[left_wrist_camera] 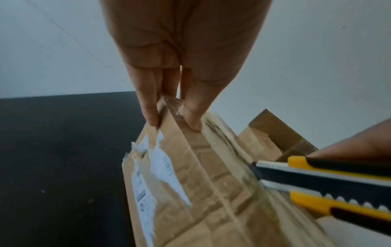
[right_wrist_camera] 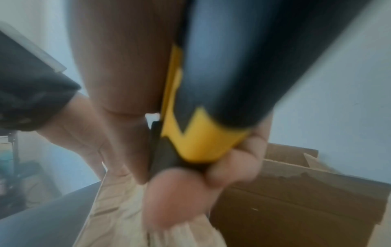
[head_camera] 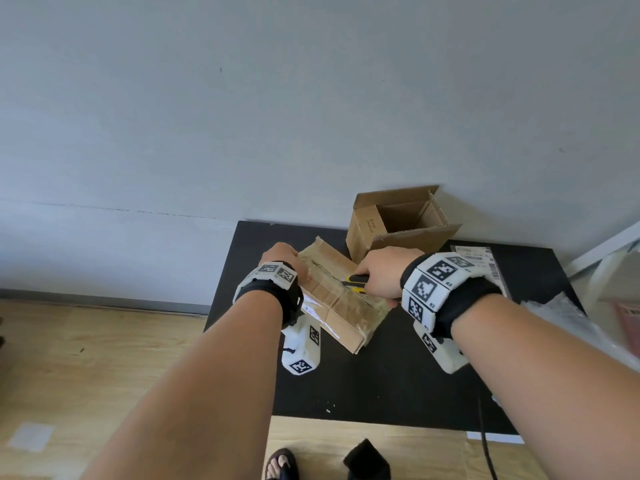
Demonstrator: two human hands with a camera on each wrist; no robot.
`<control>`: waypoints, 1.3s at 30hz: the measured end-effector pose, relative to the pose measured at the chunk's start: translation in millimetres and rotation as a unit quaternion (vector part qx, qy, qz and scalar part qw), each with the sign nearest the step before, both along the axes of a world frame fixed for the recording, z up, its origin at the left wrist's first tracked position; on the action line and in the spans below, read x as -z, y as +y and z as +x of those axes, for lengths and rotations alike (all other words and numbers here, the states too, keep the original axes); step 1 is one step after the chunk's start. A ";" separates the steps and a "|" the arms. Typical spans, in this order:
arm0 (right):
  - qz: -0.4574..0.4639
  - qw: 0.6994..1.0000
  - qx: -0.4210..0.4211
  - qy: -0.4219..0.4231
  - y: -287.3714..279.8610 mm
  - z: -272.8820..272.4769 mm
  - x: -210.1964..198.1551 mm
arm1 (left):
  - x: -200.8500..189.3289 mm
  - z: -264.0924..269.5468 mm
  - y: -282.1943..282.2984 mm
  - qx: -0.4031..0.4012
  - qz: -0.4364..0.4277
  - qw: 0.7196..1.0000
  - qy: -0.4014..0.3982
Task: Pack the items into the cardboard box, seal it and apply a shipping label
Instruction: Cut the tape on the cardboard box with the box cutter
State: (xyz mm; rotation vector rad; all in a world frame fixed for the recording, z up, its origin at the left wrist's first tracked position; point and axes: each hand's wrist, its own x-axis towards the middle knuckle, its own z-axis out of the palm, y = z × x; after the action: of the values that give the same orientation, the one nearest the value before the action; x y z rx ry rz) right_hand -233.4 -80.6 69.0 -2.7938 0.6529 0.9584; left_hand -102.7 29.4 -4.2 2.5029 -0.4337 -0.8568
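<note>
A flat, taped cardboard box (head_camera: 341, 299) lies askew on the black table (head_camera: 398, 386), with torn white label remains on its near left side (left_wrist_camera: 160, 175). My left hand (head_camera: 284, 259) pinches the box's far left edge, fingers on the side and thumb (left_wrist_camera: 192, 117) on top. My right hand (head_camera: 384, 271) grips a yellow and black utility knife (head_camera: 356, 283), its blade end (left_wrist_camera: 257, 172) down on the taped centre seam. The right wrist view shows the knife handle (right_wrist_camera: 203, 138) wrapped by my fingers above the box top (right_wrist_camera: 118, 208).
An open, empty cardboard box (head_camera: 401, 223) stands at the table's back edge against the wall. A shipping label sheet (head_camera: 479, 263) lies right of my right wrist. Clear plastic wrap (head_camera: 561, 317) sits at the table's right edge. Wooden floor lies left of the table.
</note>
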 end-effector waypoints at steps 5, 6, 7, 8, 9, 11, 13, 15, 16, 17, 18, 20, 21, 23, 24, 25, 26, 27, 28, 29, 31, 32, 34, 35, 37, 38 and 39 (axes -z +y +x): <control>-0.041 0.999 -0.020 -0.011 3.9 17.7 4.7 | -0.5 6.9 6.0 0.139 0.003 0.980 -0.140; -0.048 0.999 -0.026 -0.006 3.2 19.5 5.7 | -1.5 3.8 2.9 0.205 0.017 0.968 -0.146; -0.052 0.998 -0.030 -0.001 2.5 20.7 5.5 | -1.4 1.0 -1.4 0.260 0.034 0.954 -0.142; -0.054 0.998 -0.035 0.003 1.2 22.2 5.3 | -1.8 -2.1 -6.0 0.300 0.050 0.943 -0.135; -0.054 0.998 -0.040 0.006 0.5 23.4 4.3 | -1.5 -5.1 -10.9 0.327 0.060 0.934 -0.133; -0.052 0.998 -0.044 0.012 -1.2 24.5 5.7 | -1.1 -10.7 -18.9 0.365 0.071 0.916 -0.147; -0.053 0.997 -0.043 0.026 -2.2 23.2 7.6 | -0.8 -13.2 -22.7 0.383 0.082 0.905 -0.167; -0.062 0.997 -0.046 0.032 -4.0 18.6 7.6 | -0.3 -12.6 -23.9 0.379 0.086 0.906 -0.170; -0.066 0.996 -0.047 0.034 -4.9 16.4 6.1 | -1.0 -12.2 -24.1 0.376 0.088 0.907 -0.171; -0.065 0.996 -0.049 0.039 -5.8 13.5 3.4 | -1.7 -12.0 -24.5 0.374 0.090 0.907 -0.171; -0.064 0.995 -0.049 0.052 -5.9 10.4 1.4 | -3.5 -12.4 -24.8 0.373 0.093 0.907 -0.169; -0.067 0.995 -0.051 0.057 -7.4 3.7 1.0 | -6.6 -14.2 -24.7 0.372 0.097 0.908 -0.164; -0.074 0.994 -0.055 0.051 -9.2 0.5 3.0 | -7.9 -15.3 -24.6 0.371 0.100 0.909 -0.160; -0.081 0.994 -0.056 0.045 -12.9 -4.3 5.1 | -10.8 -16.7 -25.1 0.370 0.111 0.910 -0.152; -0.076 0.995 -0.044 0.037 -14.7 -6.6 3.5 | -11.8 -16.4 -27.1 0.370 0.120 0.909 -0.149; -0.064 0.997 -0.024 0.022 -15.6 -9.3 0.5 | -12.1 -16.4 -30.2 0.372 0.130 0.907 -0.148; -0.056 0.998 -0.009 0.013 -15.6 -10.9 -2.2 | -13.3 -17.4 -32.7 0.378 0.144 0.902 -0.151; -0.048 0.999 -0.003 0.000 -14.1 -13.6 -4.4 | -14.3 -20.0 -35.4 0.390 0.160 0.893 -0.158; -0.053 0.999 0.000 0.002 -12.8 -15.2 -4.4 | -14.6 -24.5 -37.2 0.411 0.174 0.879 -0.167; -0.054 0.999 -0.004 -0.002 -11.2 -15.8 -5.2 | -13.7 -29.6 -38.9 0.435 0.179 0.865 -0.175; -0.065 0.998 -0.008 0.017 -11.1 -14.9 -1.9 | -9.3 -40.2 -39.9 0.471 0.171 0.847 -0.176; -0.063 0.998 -0.001 0.023 -12.0 -14.0 -0.6 | -6.6 -43.1 -40.1 0.478 0.168 0.844 -0.178; -0.066 0.998 -0.002 0.022 -11.4 -12.4 -0.2 | -2.8 -42.6 -39.2 0.475 0.162 0.844 -0.187; -0.066 0.998 -0.004 0.010 -10.7 -11.8 1.0 | -2.2 -39.9 -37.8 0.467 0.160 0.849 -0.189; -0.067 0.998 -0.005 -0.004 -10.0 -12.1 2.5 | -3.2 -34.2 -33.3 0.445 0.157 0.863 -0.181; -0.064 0.998 -0.007 -0.007 -9.6 -12.7 1.8 | -3.5 -32.2 -30.9 0.435 0.155 0.869 -0.178; -0.060 0.998 -0.012 -0.009 -10.0 -13.7 0.8 | -4.1 -31.2 -29.0 0.428 0.153 0.873 -0.176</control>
State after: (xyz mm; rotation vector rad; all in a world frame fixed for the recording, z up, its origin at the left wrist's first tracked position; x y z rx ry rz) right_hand -247.1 -90.5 68.2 -2.9175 0.6983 0.9253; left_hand -133.9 0.5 0.0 2.7418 -1.7439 -0.7862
